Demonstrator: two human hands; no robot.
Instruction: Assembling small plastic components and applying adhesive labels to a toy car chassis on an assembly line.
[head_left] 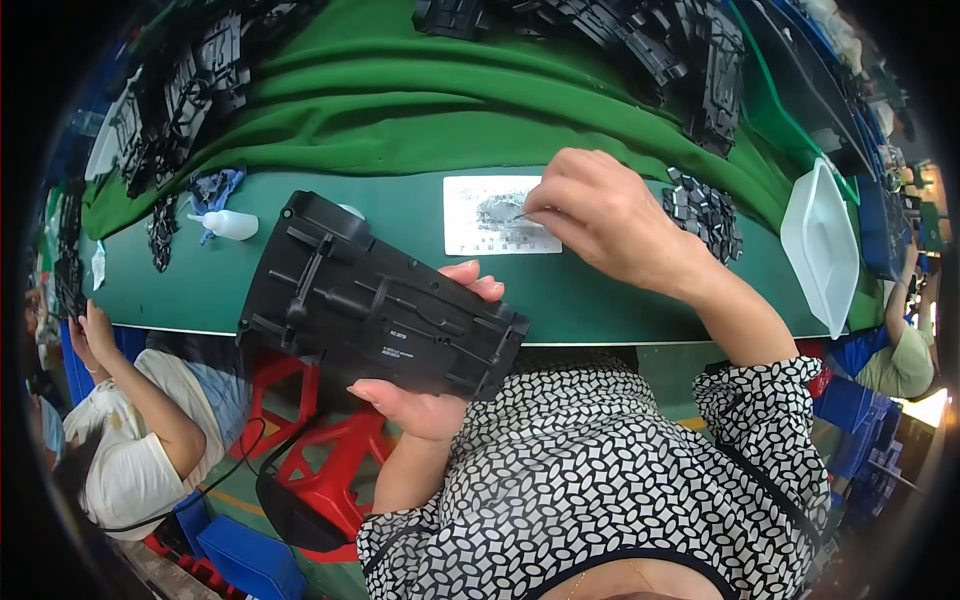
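A large black plastic housing (375, 300) with ribs, a raised box at one end and small white print is held tilted above the front of the table. My left hand (418, 408) grips it from beneath, thumb at the near edge and fingertips showing over the far edge. My right hand (615, 220) is closed in a pinch over a white printed sheet (465, 195) with a grey patch in its middle. Something thin and dark seems to show at those fingertips, too small to name. The sheet lies flat on the green tabletop, its right end partly covered by my hand.
Small black plastic pieces (703, 212) are heaped right of the sheet, beside a white tray (822, 250). At left stand a white squeeze bottle (232, 225) and a blue cloth (215, 190). Black parts (725, 85) lie on green fabric (420, 110). A co-worker (150, 430) sits at left.
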